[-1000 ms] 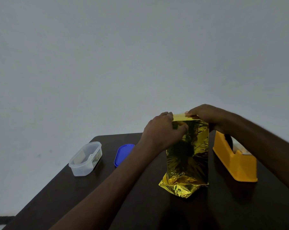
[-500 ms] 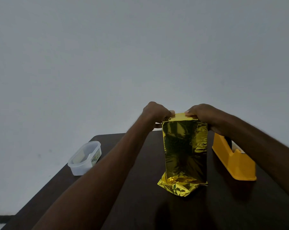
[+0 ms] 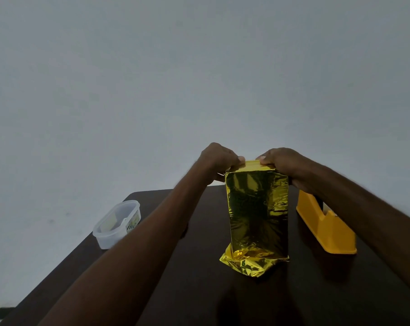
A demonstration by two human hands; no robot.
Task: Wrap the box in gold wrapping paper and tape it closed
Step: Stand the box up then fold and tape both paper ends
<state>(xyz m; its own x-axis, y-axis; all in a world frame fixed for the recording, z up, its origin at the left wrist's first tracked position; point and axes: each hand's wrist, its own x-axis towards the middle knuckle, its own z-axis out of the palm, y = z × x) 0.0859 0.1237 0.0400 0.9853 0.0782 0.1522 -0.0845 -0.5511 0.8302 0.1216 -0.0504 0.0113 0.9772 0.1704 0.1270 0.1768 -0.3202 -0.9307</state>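
A dark brown bench (image 3: 199, 290) fills the lower part of the frame, its far edge meeting a pale wall. Near its left edge sits a clear plastic container (image 3: 116, 223) with what may be a label on its side (too dim to read). At centre, a box in gold wrapping paper (image 3: 258, 212) stands upright on the bench, crumpled foil spreading at its base. At right rests a yellow tape dispenser (image 3: 326, 228), well apart from the container.

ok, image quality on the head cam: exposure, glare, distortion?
Head view: dim and underexposed, the dark table and forearms lose detail; the gold wrapping paper shows patchy specular reflections and dark mirror patches; wide-angle stretch towards the edges; the left hand and right hand look reasonably sharp.
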